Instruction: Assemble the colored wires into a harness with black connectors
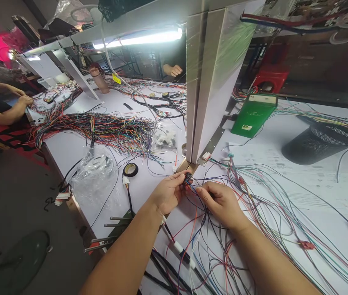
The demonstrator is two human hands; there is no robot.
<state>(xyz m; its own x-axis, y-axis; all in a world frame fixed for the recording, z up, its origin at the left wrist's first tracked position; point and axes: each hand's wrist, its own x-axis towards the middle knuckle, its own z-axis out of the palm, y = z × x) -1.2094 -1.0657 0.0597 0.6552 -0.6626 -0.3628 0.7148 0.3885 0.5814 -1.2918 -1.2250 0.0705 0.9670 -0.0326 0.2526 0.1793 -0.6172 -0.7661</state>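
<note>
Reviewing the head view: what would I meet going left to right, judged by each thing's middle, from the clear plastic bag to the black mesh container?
Clear plastic bag → black tape roll → left hand → small black connector → right hand → green box → black mesh container.

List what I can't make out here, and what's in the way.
All in the head view:
Black connector's slots: too small, partly covered by the left hand.
Which wires the right hand pinches, if any: its curled fingers hide this.
Printed sheet's text: too small and blurred, partly under the mesh holder.
Far person's head: blocked by the shelf.
</note>
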